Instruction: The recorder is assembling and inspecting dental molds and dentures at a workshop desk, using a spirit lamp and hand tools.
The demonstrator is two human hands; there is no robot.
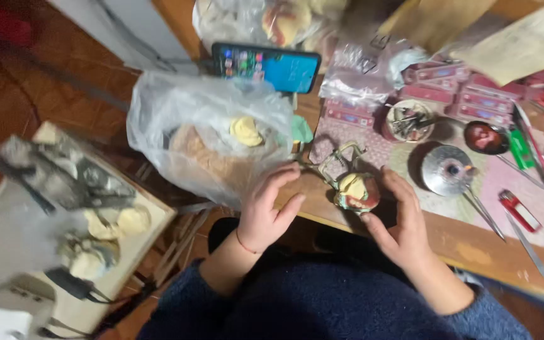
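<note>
Head view: both hands' grips open beside dental cast (pixel 356 191); pink boxes (pixel 454 94) behind.

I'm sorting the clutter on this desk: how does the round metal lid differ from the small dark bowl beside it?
The round metal lid is silvery, shiny and wider; the small dark bowl is dark brown with a reddish inside. The lid lies face down showing a small centre knob, while the bowl sits open side up. The lid lies nearer the right hand; the bowl sits farther back. Both are round and rest on the patterned mat.
</note>
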